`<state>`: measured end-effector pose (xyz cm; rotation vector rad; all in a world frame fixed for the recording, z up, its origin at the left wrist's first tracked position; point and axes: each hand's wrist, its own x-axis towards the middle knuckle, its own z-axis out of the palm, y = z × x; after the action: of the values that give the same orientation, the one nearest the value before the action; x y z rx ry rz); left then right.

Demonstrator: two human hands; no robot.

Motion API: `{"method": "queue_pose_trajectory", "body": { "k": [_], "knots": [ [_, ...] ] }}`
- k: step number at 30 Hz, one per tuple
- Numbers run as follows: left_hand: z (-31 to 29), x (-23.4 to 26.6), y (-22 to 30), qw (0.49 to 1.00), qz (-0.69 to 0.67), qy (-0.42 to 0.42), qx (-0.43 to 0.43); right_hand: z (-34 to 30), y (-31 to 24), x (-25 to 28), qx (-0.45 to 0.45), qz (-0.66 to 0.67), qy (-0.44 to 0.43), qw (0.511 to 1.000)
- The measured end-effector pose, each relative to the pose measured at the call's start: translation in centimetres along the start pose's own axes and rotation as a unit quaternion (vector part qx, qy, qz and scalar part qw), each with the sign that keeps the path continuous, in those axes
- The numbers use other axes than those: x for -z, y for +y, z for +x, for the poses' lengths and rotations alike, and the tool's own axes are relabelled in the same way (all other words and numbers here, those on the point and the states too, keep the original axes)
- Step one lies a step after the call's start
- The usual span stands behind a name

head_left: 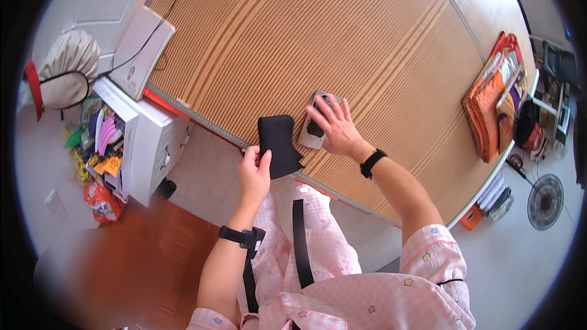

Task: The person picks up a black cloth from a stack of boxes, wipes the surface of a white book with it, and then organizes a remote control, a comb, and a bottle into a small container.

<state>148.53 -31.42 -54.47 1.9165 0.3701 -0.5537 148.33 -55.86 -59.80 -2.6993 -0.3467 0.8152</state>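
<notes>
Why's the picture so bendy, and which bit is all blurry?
Head view: the fisheye lens bends the striped mat; a brownish patch, lower left, is too blurry to identify; glare pales the mat's upper right; the black pouch looks fairly clear.

Pouch: was cloth, matt and smooth.
Packet: looked like smooth card, faintly glossy.
Mat: seemed woven of thin strips, ribbed, low in sheen.
Pyjamas: were thin matt cloth.
Folded cloths: had a satiny sheen.
Cabinet: looked smooth and hard, slightly glossy.
Fan: had a guard that looked metal.
</notes>
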Motion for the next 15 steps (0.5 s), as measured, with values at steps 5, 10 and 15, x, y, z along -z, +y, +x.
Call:
{"method": "queue_pose_trajectory", "body": {
  "k": [5,10,15],
  "knots": [
    [3.3,1.7,-0.5,0.999,0.005,-0.036,-0.003,0.3,-1.7,-3.8,-0.409,0.353,0.302,0.785],
    [6.1,2.1,0.4,0.992,0.022,-0.114,-0.052,4.3,-5.6,-4.8,-0.566,0.294,0.147,0.756],
    [6.7,2.7,0.0,0.980,0.123,-0.142,-0.071,4.8,-6.5,-6.2,-0.585,0.236,0.207,0.748]
  ]
}}
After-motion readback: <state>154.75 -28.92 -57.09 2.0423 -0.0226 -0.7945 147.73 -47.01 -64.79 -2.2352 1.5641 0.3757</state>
